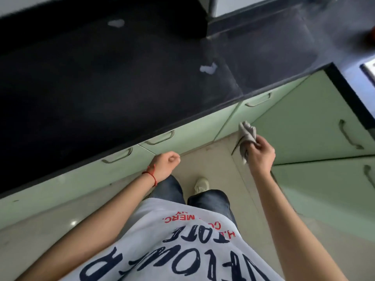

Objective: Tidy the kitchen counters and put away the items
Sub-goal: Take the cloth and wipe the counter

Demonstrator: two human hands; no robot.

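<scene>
Counter point(101, 82): nearly bare — two white scraps point(208, 68) remain. Right hand point(260, 153) grips grey cloth point(246, 134); left hand point(167, 164) fisted, empty.

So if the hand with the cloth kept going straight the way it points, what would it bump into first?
Probably the green cabinet front below the black counter. The right hand grips a grey cloth pointing up toward it, so the cloth would likely touch first. Depth is hard to judge from above.
</scene>
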